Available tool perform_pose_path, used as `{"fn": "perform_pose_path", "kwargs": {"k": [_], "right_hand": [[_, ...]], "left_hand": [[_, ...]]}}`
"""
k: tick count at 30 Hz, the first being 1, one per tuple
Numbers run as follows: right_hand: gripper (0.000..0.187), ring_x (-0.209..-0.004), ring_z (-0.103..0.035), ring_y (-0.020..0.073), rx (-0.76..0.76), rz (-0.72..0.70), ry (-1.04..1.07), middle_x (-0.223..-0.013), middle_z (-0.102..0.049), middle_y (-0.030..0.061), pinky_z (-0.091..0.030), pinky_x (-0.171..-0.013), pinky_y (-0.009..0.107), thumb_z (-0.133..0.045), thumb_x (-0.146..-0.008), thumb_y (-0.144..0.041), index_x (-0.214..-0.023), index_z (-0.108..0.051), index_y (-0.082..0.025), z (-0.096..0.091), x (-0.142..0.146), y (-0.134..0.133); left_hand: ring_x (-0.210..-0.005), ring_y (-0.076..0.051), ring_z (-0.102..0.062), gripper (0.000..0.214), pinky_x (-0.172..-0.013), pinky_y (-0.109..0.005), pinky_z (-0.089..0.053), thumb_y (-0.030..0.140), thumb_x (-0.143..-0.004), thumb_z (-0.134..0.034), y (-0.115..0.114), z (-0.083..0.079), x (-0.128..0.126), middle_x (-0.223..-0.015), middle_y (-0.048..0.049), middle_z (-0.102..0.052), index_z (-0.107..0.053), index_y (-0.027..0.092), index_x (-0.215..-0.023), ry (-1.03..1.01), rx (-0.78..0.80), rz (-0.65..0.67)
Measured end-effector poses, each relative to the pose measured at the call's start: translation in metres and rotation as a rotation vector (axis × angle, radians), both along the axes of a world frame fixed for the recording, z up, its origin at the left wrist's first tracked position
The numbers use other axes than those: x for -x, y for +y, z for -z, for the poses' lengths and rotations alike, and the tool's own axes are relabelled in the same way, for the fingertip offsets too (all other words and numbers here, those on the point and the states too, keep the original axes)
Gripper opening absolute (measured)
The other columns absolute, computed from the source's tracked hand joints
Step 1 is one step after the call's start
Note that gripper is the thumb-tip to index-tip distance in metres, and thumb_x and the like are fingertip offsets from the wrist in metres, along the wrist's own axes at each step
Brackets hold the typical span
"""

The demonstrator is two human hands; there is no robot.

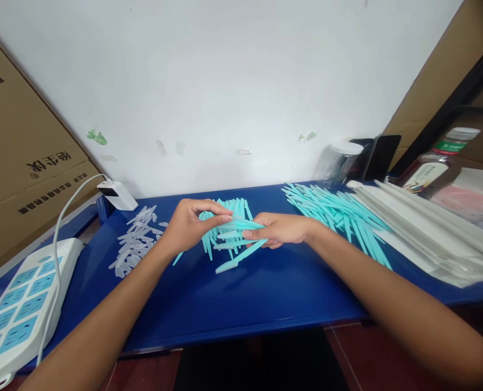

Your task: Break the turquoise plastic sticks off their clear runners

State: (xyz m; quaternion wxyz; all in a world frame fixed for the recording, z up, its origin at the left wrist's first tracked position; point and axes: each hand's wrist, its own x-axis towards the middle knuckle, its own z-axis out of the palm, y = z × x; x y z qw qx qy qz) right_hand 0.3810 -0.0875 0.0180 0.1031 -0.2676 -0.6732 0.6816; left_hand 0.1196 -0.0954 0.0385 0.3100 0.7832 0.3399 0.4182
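far to the left of the fingers, a white power strip (29, 298) with blue sockets sat beside the blue surface (184, 307), a white cable (57, 244) running over it. beyond it, on the same side, stood a printed cardboard box (25, 146), and a white device (118, 195) with a dark display was near the wall. just left of the left fingers lay a loose heap of translucent pieces (133, 244). the left hand (188, 225) had thumb and forefinger pinched at the pale end of one of the turquoise sticks (247, 254); blur hid exactly what lay between the tips. behind and below the fingers of both hands, a row of more sticks (209, 244) lay on the surface. the right hand (280, 228) clasped several of the turquoise sticks between thumb and fingers, their pale ends fanned out leftward. right of the right fingers spread a larger pile of sticks (326, 203), with a white-lidded jar (343, 163) behind it. farther right were white plastic packages (412, 233) and a bottle (426, 165).
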Motion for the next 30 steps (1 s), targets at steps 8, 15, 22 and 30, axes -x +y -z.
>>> {"fn": "perform_pose_path", "kwargs": {"k": [8, 15, 22, 30], "right_hand": [[0.056, -0.049, -0.018, 0.0066, -0.168, 0.296, 0.124, -0.058, -0.029, -0.0103, -0.016, -0.045, 0.022, -0.063, -0.092, -0.072, -0.079, -0.044, -0.021, 0.0, 0.0, 0.005], [0.046, -0.082, -0.062, 0.0215, -0.878, 0.944, -0.423, -0.088, -0.068, 0.0108, -0.044, -0.073, 0.029, -0.042, -0.108, -0.054, -0.092, -0.062, -0.015, -0.017, -0.062, 0.041], [0.051, -0.105, -0.069, 0.0353, -0.818, 1.045, -1.264, -0.116, -0.072, 0.0269, -0.047, -0.082, 0.038, -0.04, -0.107, -0.047, -0.115, -0.071, -0.008, -0.017, -0.142, 0.046], [0.053, -0.108, -0.07, 0.0342, -0.679, 0.856, -1.418, -0.124, -0.072, 0.0257, -0.051, -0.084, 0.04, -0.047, -0.105, -0.054, -0.124, -0.07, -0.01, -0.007, -0.138, 0.039]], "left_hand": [[-0.107, -0.027, -0.073, 0.067, -0.086, -0.035, -0.059, 0.07, -0.1, -0.047, 0.011, 0.009, -0.004, -0.12, -0.0167, -0.078, -0.072, 0.014, -0.127, -0.175, 0.139, -0.172], [-0.097, -0.025, -0.072, 0.052, -0.085, -0.035, -0.055, 0.063, -0.101, -0.052, 0.02, 0.016, 0.005, -0.099, -0.0099, -0.08, -0.076, 0.017, -0.109, 0.007, 0.008, -0.277], [-0.1, -0.026, -0.07, 0.037, -0.09, -0.038, -0.051, 0.05, -0.103, -0.052, 0.024, 0.021, 0.013, -0.105, -0.0082, -0.079, -0.076, 0.022, -0.107, 0.339, -0.31, -0.338], [-0.097, -0.027, -0.069, 0.031, -0.088, -0.04, -0.049, 0.043, -0.103, -0.052, 0.028, 0.018, 0.019, -0.098, -0.0081, -0.079, -0.075, 0.023, -0.104, 0.447, -0.362, -0.344]]}}
